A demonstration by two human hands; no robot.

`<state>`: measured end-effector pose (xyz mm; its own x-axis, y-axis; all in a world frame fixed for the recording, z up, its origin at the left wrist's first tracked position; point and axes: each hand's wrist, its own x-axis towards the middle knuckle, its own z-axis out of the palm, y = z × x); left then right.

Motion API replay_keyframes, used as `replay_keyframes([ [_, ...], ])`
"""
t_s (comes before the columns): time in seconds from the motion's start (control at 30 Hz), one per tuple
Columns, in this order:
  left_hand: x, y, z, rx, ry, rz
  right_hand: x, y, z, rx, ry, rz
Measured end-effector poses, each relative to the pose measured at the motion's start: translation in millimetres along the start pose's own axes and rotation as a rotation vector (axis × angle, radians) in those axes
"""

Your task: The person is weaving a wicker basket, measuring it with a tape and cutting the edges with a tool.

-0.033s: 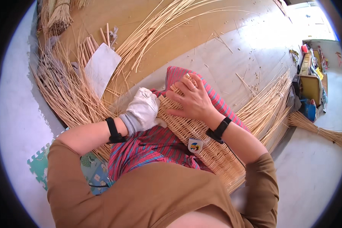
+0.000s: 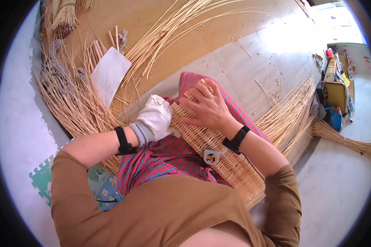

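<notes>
A pale woven wicker piece [image 2: 235,173] slants across my lap, from the middle of the view down to the right. My left hand [image 2: 154,117], in a white work glove, is closed at its far left edge, with the thumb along the near side. My bare right hand [image 2: 210,108], a ring on one finger, lies over its far end with the fingers bent round the rim. What the fingertips press on is partly hidden. A small white tag with a coloured picture [image 2: 211,157] sits on the weave. Red-and-blue striped cloth [image 2: 152,164] lies beneath the wicker.
Loose wicker rods [image 2: 76,99] are heaped at the left, beside a white sheet [image 2: 111,74]. More long rods [image 2: 165,35] lie ahead on the floor. Another bundle [image 2: 286,109] is at the right, with a tied one [image 2: 344,140] beyond it. Scraps dot the floor.
</notes>
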<state>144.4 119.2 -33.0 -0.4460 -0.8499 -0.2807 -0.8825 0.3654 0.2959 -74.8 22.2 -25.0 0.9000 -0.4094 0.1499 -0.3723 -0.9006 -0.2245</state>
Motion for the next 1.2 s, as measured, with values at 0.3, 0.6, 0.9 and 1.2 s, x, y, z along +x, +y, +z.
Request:
replay_keyframes([
  [0.3,-13,-4,5,-0.193,-0.023,-0.131,4,-13,-8,-0.041,-0.088,0.051],
  [0.6,-58,-26,44,-0.943,0.419,-0.224,-103,-82,-76,0.136,0.211,0.538],
  [0.9,7,-17,17,-0.847,0.503,-0.021,-395,-210,-16,-0.548,0.543,1.788],
  [1.2,-23,-62,51,-0.949,0.689,-0.278,-389,-181,3,0.198,1.018,1.762],
])
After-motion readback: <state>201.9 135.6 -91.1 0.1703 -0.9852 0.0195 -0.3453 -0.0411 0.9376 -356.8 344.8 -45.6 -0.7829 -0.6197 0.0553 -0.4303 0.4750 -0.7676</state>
